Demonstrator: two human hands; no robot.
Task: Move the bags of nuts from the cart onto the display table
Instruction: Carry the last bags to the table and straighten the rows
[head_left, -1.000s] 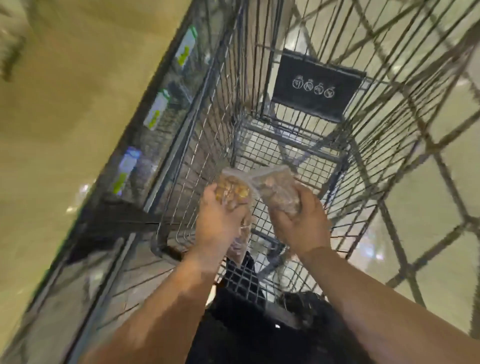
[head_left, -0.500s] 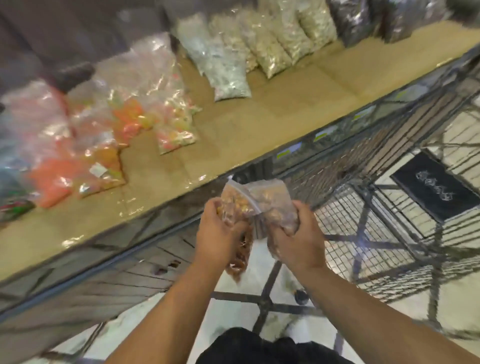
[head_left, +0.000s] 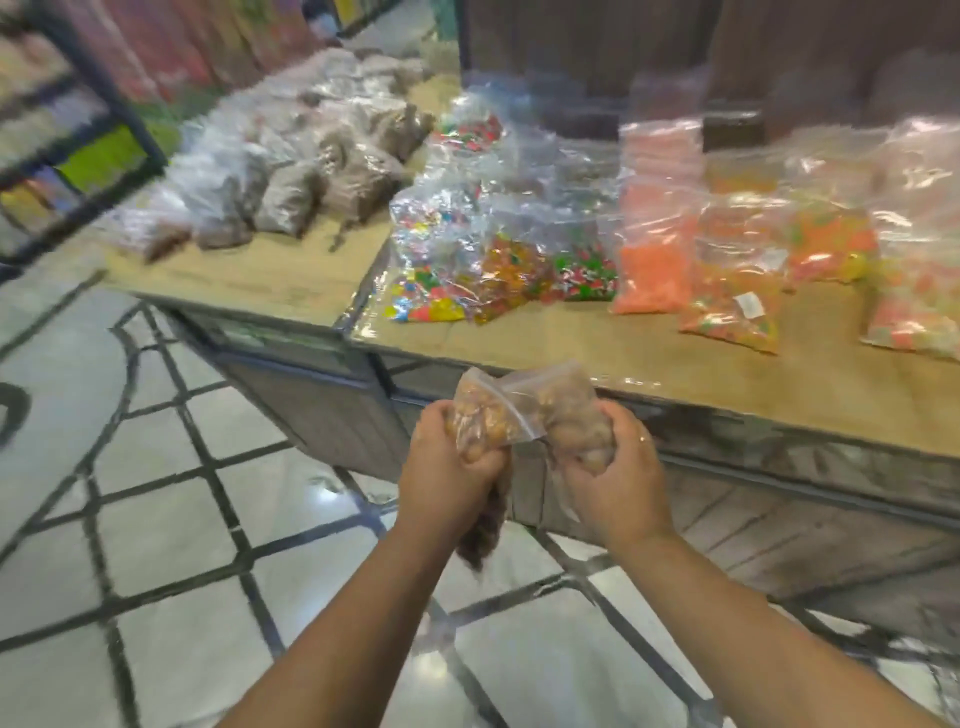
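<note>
My left hand (head_left: 447, 467) grips a clear zip bag of tan nuts (head_left: 480, 423), my right hand (head_left: 618, 483) a second nut bag (head_left: 569, 415); neither is yet on the brown-paper-covered display table (head_left: 649, 358) just beyond.

bags of nuts (head_left: 511, 410): clear zip bags (tan nuts inside) | touching, aloft | before display table (head_left: 649, 358) edge

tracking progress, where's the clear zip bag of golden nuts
Head view, centre: golden nut bag gripped in the left hand, against the right hand's brown nut bag, before the tan display table.
</note>
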